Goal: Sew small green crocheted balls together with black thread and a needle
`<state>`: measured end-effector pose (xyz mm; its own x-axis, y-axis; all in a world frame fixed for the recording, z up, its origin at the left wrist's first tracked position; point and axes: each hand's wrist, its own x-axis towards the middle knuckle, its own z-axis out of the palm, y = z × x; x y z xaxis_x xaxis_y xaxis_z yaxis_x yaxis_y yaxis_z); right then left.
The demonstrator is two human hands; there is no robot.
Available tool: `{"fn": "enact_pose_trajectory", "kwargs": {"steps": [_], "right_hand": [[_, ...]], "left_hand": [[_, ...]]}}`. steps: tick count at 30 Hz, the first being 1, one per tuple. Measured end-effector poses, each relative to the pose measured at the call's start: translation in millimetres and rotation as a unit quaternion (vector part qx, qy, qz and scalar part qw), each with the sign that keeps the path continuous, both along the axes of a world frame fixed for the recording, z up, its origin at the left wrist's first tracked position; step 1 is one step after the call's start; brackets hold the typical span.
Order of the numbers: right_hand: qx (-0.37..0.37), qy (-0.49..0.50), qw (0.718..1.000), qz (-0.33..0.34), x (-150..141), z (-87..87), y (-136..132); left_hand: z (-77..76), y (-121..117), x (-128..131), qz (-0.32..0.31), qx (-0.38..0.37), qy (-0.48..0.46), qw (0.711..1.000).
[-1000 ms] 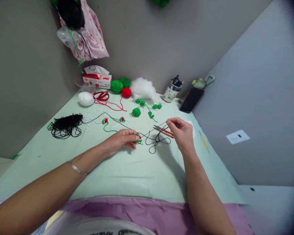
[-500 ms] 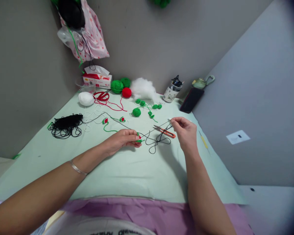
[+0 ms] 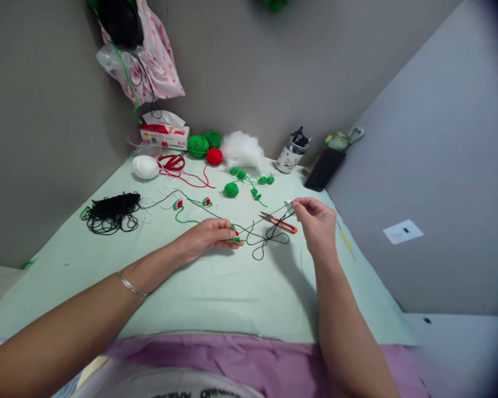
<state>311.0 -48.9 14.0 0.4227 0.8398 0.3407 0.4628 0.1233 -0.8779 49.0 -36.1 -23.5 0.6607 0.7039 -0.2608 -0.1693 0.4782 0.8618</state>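
Observation:
Between the thumb and fingers of my left hand (image 3: 216, 235) is a small red and green crocheted piece (image 3: 235, 237), partly hidden by the fingers. My right hand (image 3: 315, 215) pinches black yarn (image 3: 269, 213), which runs in a straight line from the piece to the fingertips. Whether a needle is in that pinch is too small to tell. Loose loops of the black yarn lie on the table between both hands. Beneath the strand rest orange thread snips (image 3: 284, 224). Two more red and green crocheted pieces (image 3: 178, 205) lie beyond my left hand.
A black yarn skein (image 3: 114, 210) lies at the left. Farther back are a white yarn ball (image 3: 145, 167), a tissue box (image 3: 170, 138), a red yarn ball (image 3: 214, 157), white stuffing (image 3: 243, 150), a pen jar (image 3: 291, 156) and a phone (image 3: 326, 169). A yellow crochet hook (image 3: 346, 240) lies right.
My right hand has shifted slightly to the right, with the black yarn still pinched. My left hand has stayed almost in place, its lower fingers slightly extended.

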Motion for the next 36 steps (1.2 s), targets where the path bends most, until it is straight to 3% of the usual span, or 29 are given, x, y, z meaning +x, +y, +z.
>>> {"fn": "enact_pose_trajectory", "kwargs": {"steps": [31, 36], "right_hand": [[-0.011, -0.009, 1.0, -0.017, 1.9, 0.3, 0.8], [-0.018, -0.06, 0.998, 0.012, 4.0, -5.3, 1.2]], "left_hand": [[-0.7, -1.3, 0.1, -0.005, 0.003, 0.0, 1.0], [-0.1, -1.1, -0.4, 0.016, 0.006, 0.001, 1.0]]}}
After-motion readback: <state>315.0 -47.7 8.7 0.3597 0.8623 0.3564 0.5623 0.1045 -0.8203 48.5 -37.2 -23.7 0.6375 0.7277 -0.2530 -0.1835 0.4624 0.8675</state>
